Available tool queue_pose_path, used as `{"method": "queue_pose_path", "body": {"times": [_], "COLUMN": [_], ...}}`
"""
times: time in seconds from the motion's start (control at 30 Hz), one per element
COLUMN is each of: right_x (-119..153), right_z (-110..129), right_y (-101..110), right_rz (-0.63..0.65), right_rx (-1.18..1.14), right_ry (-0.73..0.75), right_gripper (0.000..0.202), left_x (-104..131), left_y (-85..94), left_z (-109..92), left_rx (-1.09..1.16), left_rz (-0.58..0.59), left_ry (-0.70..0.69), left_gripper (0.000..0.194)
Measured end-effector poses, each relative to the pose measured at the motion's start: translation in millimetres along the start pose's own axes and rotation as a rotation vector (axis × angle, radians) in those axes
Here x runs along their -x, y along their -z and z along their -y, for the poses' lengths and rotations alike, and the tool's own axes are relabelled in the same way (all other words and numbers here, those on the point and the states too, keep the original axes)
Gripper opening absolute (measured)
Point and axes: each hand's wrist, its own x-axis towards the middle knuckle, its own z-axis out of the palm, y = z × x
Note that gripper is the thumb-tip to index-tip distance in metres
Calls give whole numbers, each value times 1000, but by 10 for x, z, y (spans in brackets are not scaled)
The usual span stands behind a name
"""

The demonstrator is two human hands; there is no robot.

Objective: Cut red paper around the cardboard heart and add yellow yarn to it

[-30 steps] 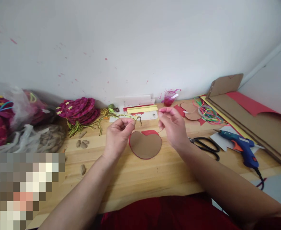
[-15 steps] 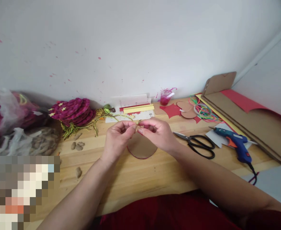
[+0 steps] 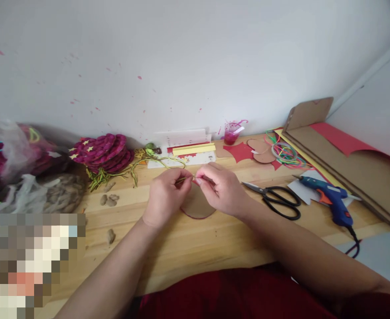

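Note:
My left hand is closed in a pinch on a thin yellow-green cord. Fingertip to fingertip with it, my right hand pinches the same cord near its end, which is mostly hidden by the fingers. Below both hands lies a round cardboard disc with a magenta edge, its far part covered by the fingers. A loop of the cord trails behind my left hand toward a small green bundle.
On the left are stacked magenta peanut-covered discs, a bag of peanuts and several loose peanuts. Black-handled scissors and a blue glue gun lie right. A cup of magenta paint stands behind, cardboard sheets far right.
Both hands have come slightly lower and nearer me, still pinching the cord. The fingers have shifted on it, and the left fingers are more curled. The view has turned slightly.

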Motion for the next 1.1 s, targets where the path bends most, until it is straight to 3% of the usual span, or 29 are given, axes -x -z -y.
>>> {"method": "queue_pose_path", "body": {"times": [0.13,0.27,0.37,0.53,0.67,0.8,0.93,1.0,1.1], "right_x": [-59,-118,-137,-96,-45,-18,5,23,53], "right_z": [-81,-186,-231,-140,6,60,12,-9,-6], "right_y": [55,63,23,-123,-221,-266,-306,-309,-261], "right_rz": [-14,52,89,98,61,30,42,41,8], "right_rx": [-81,-371,-612,-933,-1115,-1073,-913,-718,-305], "right_ry": [15,-274,-486,-750,-814,-858,-835,-726,-417], "right_gripper": [11,7,16,32,30,29,31,27,15], "left_x": [9,10,4,-24,-37,-15,7,7,3], "left_y": [12,18,17,-6,-31,-38,-30,-25,-17], "left_z": [3,19,27,46,69,51,31,37,55], "left_rx": [36,199,366,613,417,63,-86,-116,-157], "left_rz": [119,215,246,184,5,-126,-139,-125,-84], "left_ry": [-62,18,113,210,230,109,13,-2,-38], "left_gripper": [11,9,9,9,10,8,6,5,5]}}
